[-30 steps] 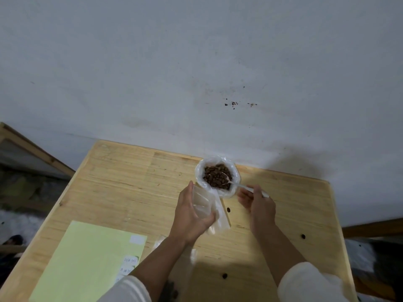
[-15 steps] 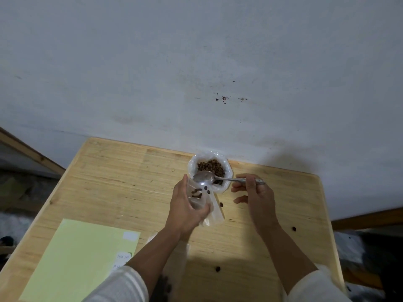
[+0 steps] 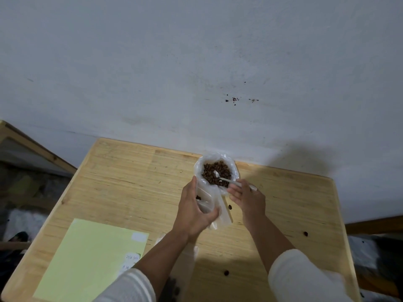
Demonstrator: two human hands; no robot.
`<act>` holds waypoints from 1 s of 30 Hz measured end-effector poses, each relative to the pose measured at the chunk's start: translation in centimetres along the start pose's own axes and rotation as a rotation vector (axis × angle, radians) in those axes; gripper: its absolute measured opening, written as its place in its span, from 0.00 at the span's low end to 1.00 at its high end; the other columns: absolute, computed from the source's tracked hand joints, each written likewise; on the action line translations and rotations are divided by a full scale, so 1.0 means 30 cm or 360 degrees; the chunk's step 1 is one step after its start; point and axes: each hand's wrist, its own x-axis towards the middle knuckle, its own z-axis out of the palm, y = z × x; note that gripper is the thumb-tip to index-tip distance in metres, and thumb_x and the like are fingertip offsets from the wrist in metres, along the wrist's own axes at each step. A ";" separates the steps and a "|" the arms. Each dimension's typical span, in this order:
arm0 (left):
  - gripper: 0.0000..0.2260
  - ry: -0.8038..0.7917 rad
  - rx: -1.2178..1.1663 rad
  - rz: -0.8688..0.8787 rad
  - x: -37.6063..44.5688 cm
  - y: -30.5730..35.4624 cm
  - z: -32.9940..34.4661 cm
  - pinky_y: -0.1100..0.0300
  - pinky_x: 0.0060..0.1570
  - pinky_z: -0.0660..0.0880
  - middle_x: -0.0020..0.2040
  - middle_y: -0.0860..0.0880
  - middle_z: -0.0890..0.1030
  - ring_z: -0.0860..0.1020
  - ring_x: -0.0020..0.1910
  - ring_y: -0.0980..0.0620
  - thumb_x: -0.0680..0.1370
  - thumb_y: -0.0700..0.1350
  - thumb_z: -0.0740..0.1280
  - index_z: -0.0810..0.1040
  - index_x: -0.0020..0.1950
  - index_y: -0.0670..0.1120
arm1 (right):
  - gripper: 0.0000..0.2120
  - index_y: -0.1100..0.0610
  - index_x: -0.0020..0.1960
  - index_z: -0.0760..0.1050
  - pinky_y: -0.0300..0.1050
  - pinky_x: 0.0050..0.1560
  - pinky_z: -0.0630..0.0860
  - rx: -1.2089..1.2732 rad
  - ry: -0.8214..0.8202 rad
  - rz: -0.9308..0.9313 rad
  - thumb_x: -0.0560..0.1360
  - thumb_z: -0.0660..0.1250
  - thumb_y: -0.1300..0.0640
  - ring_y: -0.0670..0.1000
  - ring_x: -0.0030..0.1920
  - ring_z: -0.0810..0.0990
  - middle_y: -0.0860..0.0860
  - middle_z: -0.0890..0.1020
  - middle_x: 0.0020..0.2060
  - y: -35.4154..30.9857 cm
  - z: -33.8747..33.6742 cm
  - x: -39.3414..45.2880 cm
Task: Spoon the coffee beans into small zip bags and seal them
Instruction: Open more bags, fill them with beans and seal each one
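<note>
So this looks like early-to-mid filling on this one: the small zip bag (image 3: 214, 205) has only a few dark beans showing near its top edge, close by the left fingertips, and its mouth is unsealed, so I'd say more scoops are needed and the sealing is all left to do. The left hand (image 3: 194, 212) is wrapped around the bag from its left side, thumb curled across the front lower part and fingers up along the far side, holding the mouth up right beside the big bag of coffee beans (image 3: 217, 173). The right hand (image 3: 247, 199) pinches the spoon (image 3: 226, 181) handle between thumb and the upper fingers, while the other fingers are loosely spread below it; the bowl end is down in the bean pile, just beyond the fingertips, so my guess is it's loading another scoop. A few stray beans (image 3: 229, 207) lie on the wooden table (image 3: 130, 182), one just under the right fingers, others back near the wrists and sleeves. Something plastic sits under the left forearm, maybe more bags, but I can't tell if any are filled. A pale green sheet (image 3: 87, 258) lies well left of both hands.
</note>
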 end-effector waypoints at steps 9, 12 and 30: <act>0.47 0.0007 -0.0024 0.0008 0.007 -0.003 -0.001 0.69 0.63 0.57 0.73 0.52 0.60 0.58 0.64 0.64 0.67 0.53 0.76 0.49 0.77 0.50 | 0.13 0.60 0.47 0.77 0.38 0.28 0.76 -0.0137 -0.0159 -0.0280 0.81 0.57 0.55 0.48 0.34 0.82 0.56 0.83 0.37 -0.119 -0.082 -0.057; 0.47 0.0019 -0.0047 0.0005 0.008 0.002 0.003 0.68 0.63 0.59 0.72 0.51 0.61 0.59 0.64 0.63 0.67 0.54 0.76 0.50 0.77 0.50 | 0.13 0.64 0.48 0.77 0.39 0.26 0.76 -0.0377 -0.0333 -0.0578 0.80 0.56 0.59 0.49 0.34 0.81 0.56 0.81 0.36 -0.148 -0.087 -0.097; 0.48 -0.0022 -0.0028 0.0006 0.019 -0.002 0.003 0.68 0.64 0.58 0.73 0.52 0.60 0.59 0.66 0.62 0.67 0.54 0.76 0.49 0.77 0.50 | 0.09 0.61 0.51 0.79 0.40 0.36 0.80 -0.0076 -0.0045 -0.0021 0.76 0.65 0.57 0.51 0.40 0.84 0.56 0.84 0.40 0.002 0.008 0.001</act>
